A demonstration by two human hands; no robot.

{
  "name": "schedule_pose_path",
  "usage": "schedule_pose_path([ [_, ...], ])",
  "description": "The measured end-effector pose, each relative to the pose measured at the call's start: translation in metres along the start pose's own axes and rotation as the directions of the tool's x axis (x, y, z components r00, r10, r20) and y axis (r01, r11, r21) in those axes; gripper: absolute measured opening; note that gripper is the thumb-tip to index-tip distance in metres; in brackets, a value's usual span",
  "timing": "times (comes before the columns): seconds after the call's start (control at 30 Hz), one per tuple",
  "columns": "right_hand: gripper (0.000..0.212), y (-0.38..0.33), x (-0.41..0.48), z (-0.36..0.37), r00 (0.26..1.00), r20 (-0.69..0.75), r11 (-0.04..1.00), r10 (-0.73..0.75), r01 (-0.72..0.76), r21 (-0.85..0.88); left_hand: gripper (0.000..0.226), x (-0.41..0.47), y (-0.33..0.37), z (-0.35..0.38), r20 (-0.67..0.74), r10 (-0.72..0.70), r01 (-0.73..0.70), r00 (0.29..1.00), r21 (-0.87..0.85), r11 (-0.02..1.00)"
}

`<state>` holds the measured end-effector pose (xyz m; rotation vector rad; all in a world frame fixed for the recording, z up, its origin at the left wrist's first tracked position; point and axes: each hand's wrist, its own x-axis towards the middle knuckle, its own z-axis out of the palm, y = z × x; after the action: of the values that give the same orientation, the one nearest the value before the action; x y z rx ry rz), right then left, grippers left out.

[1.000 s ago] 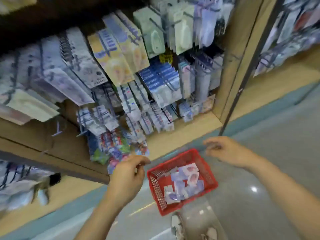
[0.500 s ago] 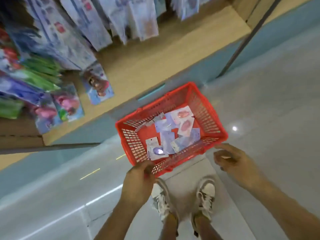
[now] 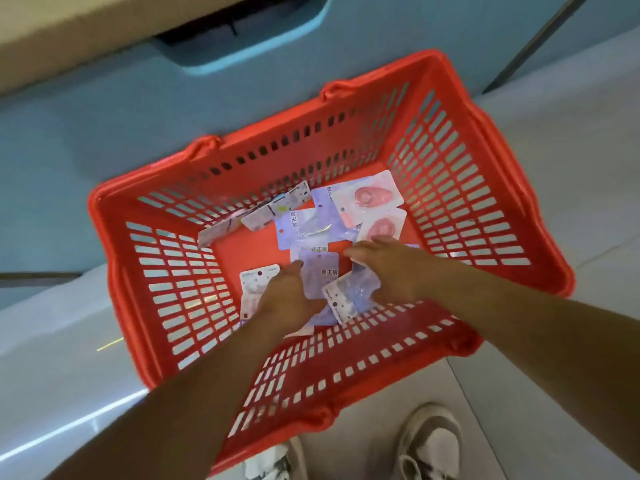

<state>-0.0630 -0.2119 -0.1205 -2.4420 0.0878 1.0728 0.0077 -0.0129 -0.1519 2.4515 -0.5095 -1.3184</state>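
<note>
In the basket, toward 5 o'clock, the right hand lies flat on the packets. Whether the left hand grips one, I cannot tell. They look like light, slick, bendy cards, probably best pinched by an edge.

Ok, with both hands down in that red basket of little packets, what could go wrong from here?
The flat lavender carded packets overlap under the left hand and right hand, so a grab may lift several or bend one. The pale packets leaning on the far wall of the red slotted plastic basket could catch a corner in a slot. The basket sits close to the white sneakers, so a step might kick it.
</note>
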Motion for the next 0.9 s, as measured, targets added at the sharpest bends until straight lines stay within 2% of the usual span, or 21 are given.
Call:
schedule_pose_path([
  [0.07,0.093,0.007,0.017,0.005,0.998,0.063,0.985,0.016,-0.005,-0.173,0.102,0.026,0.003,0.012,-0.040,-0.011,0.008,0.999,-0.087,0.996],
  [0.13,0.089,0.008,0.024,0.008,0.998,0.054,0.945,0.020,-0.001,-0.326,0.112,0.038,0.004,0.022,-0.078,-0.085,0.064,0.993,-0.242,0.968],
  [0.2,0.076,0.009,0.031,0.015,1.000,0.010,0.895,-0.020,0.022,-0.446,0.107,0.038,0.005,0.030,-0.070,-0.166,0.124,0.984,-0.404,0.906],
  [0.23,0.066,0.009,0.034,0.019,0.999,-0.025,0.871,-0.040,0.023,-0.490,0.099,0.036,0.005,0.033,-0.044,-0.195,0.159,0.980,-0.426,0.891],
  [0.3,0.049,0.007,0.039,0.025,0.995,-0.075,0.815,-0.064,0.008,-0.580,0.073,0.031,0.006,0.039,0.011,-0.202,0.194,0.979,-0.327,0.925],
  [0.37,0.042,0.005,0.040,0.027,0.996,-0.063,0.773,-0.061,0.007,-0.634,0.047,0.028,0.009,0.041,0.073,-0.139,0.145,0.988,-0.098,0.985],
  [0.43,0.039,0.006,0.038,0.025,0.995,-0.054,0.771,-0.079,0.027,-0.636,0.036,0.028,0.013,0.045,0.076,-0.084,0.085,0.994,-0.010,0.996],
  [0.6,0.045,0.013,0.035,0.006,0.995,-0.056,0.814,-0.079,0.032,-0.580,0.028,0.026,0.012,0.038,-0.034,-0.064,0.057,0.997,-0.178,0.982],
  [0.67,0.048,0.013,0.035,-0.001,0.998,-0.033,0.841,-0.051,0.025,-0.541,0.027,0.020,0.011,0.023,-0.072,-0.052,0.034,0.996,-0.231,0.972],
  [0.77,0.053,0.017,0.031,-0.006,0.996,-0.077,0.872,-0.043,0.000,-0.490,0.024,0.005,0.005,-0.009,-0.150,-0.068,0.021,0.986,-0.295,0.955],
  [0.83,0.070,0.022,0.026,-0.010,0.992,-0.123,0.920,-0.035,-0.017,-0.391,0.025,-0.010,-0.001,-0.029,-0.185,-0.100,0.036,0.978,-0.320,0.947],
  [0.9,0.066,0.023,0.019,-0.017,0.987,-0.159,0.954,-0.012,-0.036,-0.296,0.025,-0.028,-0.006,-0.043,-0.219,-0.139,0.053,0.966,-0.358,0.932],
])
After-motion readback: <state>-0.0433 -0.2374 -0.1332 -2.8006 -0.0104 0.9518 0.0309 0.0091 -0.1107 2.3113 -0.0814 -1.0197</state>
